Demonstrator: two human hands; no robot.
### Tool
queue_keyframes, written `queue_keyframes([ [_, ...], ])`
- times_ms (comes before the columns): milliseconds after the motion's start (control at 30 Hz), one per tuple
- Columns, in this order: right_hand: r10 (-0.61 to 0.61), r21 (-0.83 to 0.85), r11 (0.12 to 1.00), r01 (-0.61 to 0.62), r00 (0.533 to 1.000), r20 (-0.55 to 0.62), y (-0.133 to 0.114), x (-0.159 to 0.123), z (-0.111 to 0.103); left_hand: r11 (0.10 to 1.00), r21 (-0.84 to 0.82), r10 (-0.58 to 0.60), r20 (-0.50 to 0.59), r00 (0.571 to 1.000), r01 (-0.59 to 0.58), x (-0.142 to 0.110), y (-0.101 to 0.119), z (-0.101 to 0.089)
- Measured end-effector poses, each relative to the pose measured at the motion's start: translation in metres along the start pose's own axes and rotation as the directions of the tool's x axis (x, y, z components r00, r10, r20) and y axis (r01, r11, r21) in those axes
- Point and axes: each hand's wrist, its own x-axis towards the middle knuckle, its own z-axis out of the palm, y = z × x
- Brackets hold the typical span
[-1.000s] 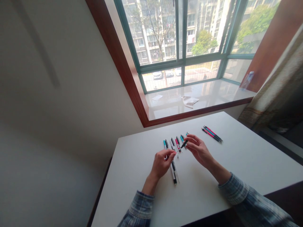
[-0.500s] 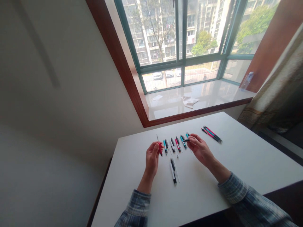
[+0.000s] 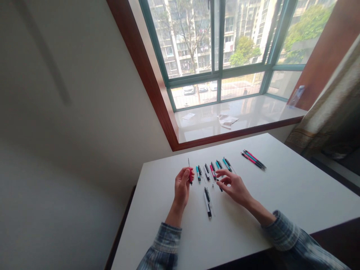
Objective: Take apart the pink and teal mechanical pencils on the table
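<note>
Left hand: the left hand (image 3: 182,185), beside the left end of the pen row (image 3: 207,173), has its grip pinching the red barrel (image 3: 191,177) between thumb and fingers.
Red barrel: held upright, slightly tilted, just left of the pen row, with a thin rod (image 3: 188,162) standing up above the fingers.
Right hand: the right hand (image 3: 235,187) is at the near side of the pen row's right half, its grip spread, thumb and forefinger curved but apart.
Black piece: the black piece (image 3: 221,188) is by the right thumb, near side of the pen row; whether the thumb touches it cannot be told.
Pen row: teal, white, red, teal and teal barrels, left to right, with dark parts beside them, on the white worktop (image 3: 239,232).
Small tip: the small tip (image 3: 213,186) lies just on the near side of the pen row.
White pen parts: the white pen parts (image 3: 207,202), with a dark part and a slim clear one, lie nearer the person than the pen row.
Pen bundle: the pen bundle (image 3: 253,160), red, teal and black, lies well right of the pen row.
Window sill: beyond the pen row, the window sill (image 3: 253,108) bears a crumpled cloth (image 3: 227,120).
</note>
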Motion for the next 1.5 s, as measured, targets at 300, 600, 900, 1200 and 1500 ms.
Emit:
queue_keyframes([
  [300, -0.113, -0.198, 0.971, 0.134, 0.987, 0.116, 0.004, -0.012, 0.01, 1.0, 0.021, -0.012, 0.018, 1.0, 0.011, -0.002, 0.002, 0.002],
  [600, -0.034, -0.261, 0.962, 0.078, 0.985, 0.167, 0.008, -0.012, 0.004, 0.999, -0.021, -0.028, -0.003, 1.0, 0.028, -0.002, 0.0, 0.0],
  [900, 0.017, -0.238, 0.97, 0.044, 0.968, 0.252, 0.001, -0.009, -0.009, 0.999, 0.002, -0.033, -0.016, 0.999, 0.033, -0.002, 0.004, 0.001],
  [1200, 0.034, -0.18, 0.982, 0.053, 0.893, 0.449, -0.006, -0.009, -0.023, 0.999, -0.011, -0.039, -0.014, 0.999, 0.039, -0.003, 0.006, 0.001],
  [1500, -0.009, -0.253, 0.957, 0.141, 0.888, 0.46, -0.009, -0.01, -0.019, 0.999, -0.017, -0.029, -0.015, 0.999, 0.028, -0.002, 0.004, 0.0],
])
